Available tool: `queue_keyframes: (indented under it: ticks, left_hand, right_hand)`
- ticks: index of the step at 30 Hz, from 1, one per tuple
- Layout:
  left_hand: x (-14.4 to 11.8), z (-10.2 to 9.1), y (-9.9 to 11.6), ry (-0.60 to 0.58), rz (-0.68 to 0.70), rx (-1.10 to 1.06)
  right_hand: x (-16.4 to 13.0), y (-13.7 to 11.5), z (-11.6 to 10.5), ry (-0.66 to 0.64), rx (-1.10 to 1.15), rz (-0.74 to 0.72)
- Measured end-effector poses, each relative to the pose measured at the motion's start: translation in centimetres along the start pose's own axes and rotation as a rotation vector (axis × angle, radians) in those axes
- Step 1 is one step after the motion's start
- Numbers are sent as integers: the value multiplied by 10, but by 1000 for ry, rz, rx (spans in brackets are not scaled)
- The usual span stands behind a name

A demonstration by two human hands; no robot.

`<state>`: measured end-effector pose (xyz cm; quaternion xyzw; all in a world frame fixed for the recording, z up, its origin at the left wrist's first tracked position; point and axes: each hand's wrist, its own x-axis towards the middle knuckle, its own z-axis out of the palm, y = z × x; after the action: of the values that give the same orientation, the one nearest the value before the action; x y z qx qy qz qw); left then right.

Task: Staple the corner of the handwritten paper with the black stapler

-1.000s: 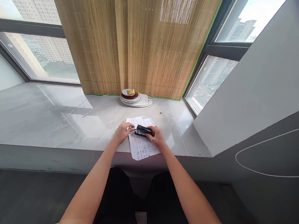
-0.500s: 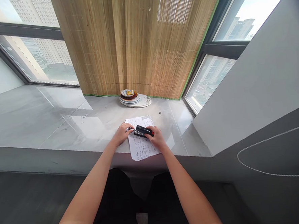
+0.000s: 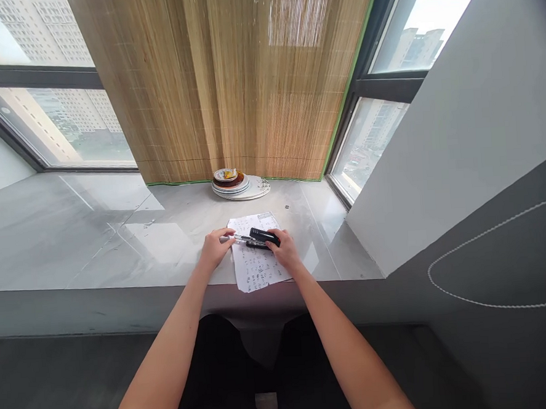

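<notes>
a: where was the stapler?
b: black stapler point(image 3: 264, 234) was over the middle of the written sheet point(image 3: 258, 270) on the ledge point(image 3: 151, 258), arms parted, mouth to the left. couldn't tell if it rested on the paper.
a: grips?
b: right grip point(image 3: 284, 248) was closed round the stapler's right end. left grip point(image 3: 213, 250) was down to a narrow pinch, apparently on the left end of a thin silvery strip point(image 3: 243, 238) that ran into the mouth. firmness not readable.
a: step?
b: my read: sliding the strip along the stapler's channel. direction unclear.
a: done well how?
b: right grip needed to brace the body, fingertips out from between the arms. left grip wanted a straight line along the channel, no twist; a skewed strip would likely bind. small, slow travel beat a yank.
</notes>
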<state>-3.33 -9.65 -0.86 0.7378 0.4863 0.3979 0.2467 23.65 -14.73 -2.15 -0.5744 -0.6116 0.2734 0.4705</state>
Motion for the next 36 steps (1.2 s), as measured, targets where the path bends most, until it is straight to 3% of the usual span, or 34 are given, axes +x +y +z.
queue_keyframes:
  ticks: [5,12,18,21,27,29,32,36]
  left_hand:
    - [-2,0,5,-117,8,-116]
    - [0,-1,6,-454,100,-232]
    - [3,-2,2,-525,167,-169]
    - [1,2,6,-465,165,-200]
    - [-14,2,11,-99,206,3]
    - [-28,4,13,-32,210,64]
    - [-68,14,30,61,209,97]
    - [-158,18,93,167,153,85]
  right_hand:
    - [2,2,1,7,-17,3]
    - [1,7,6,-25,-84,-107]
    - [1,7,4,-91,-117,-172]
    - [3,7,6,-103,-109,-181]
    - [5,8,10,-84,-67,-171]
    - [5,8,10,-91,-64,-171]
    - [5,9,9,-96,-64,-157]
    - [6,10,10,-97,-70,-139]
